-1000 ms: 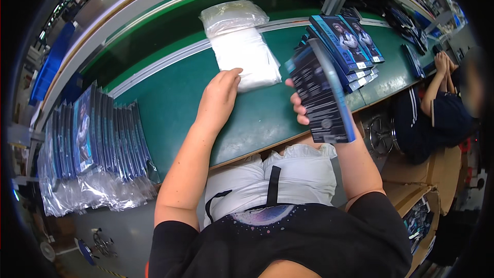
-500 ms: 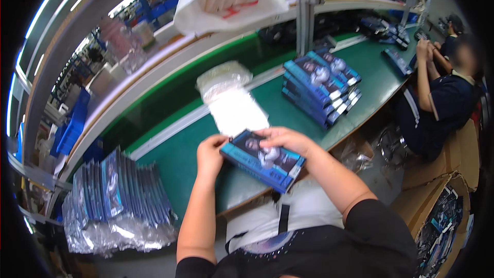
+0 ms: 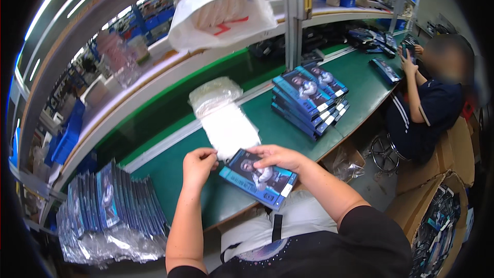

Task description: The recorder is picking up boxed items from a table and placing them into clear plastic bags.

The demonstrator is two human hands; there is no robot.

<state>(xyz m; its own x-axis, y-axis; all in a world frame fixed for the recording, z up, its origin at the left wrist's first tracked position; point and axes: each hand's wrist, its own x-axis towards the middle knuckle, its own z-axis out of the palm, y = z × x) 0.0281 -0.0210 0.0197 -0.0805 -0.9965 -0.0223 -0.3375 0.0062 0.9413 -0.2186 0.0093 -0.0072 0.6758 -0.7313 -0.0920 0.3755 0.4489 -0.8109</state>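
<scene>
My right hand point(image 3: 279, 158) grips a flat dark-blue printed box point(image 3: 257, 177), its thumb lying across the front. The box is tilted above the near edge of the green table. Just left of it, my left hand point(image 3: 199, 167) is closed in a pinch beside the near end of a stack of white and clear plastic bags point(image 3: 229, 128). What lies between those fingertips, if anything, is too small to make out. More boxes of the same kind are piled point(image 3: 309, 98) on the table, to the right of the bags.
A row of plastic-wrapped boxes point(image 3: 110, 206) stands at lower left. A white bag point(image 3: 224, 15) hangs from the shelf above. At right, a co-worker point(image 3: 432, 87) handles an item by the table. An open carton point(image 3: 447, 221) full of packages stands at lower right.
My left hand has come away from the box's left end. The box now turns more of its front upward in my right hand. The view has shifted slightly.
</scene>
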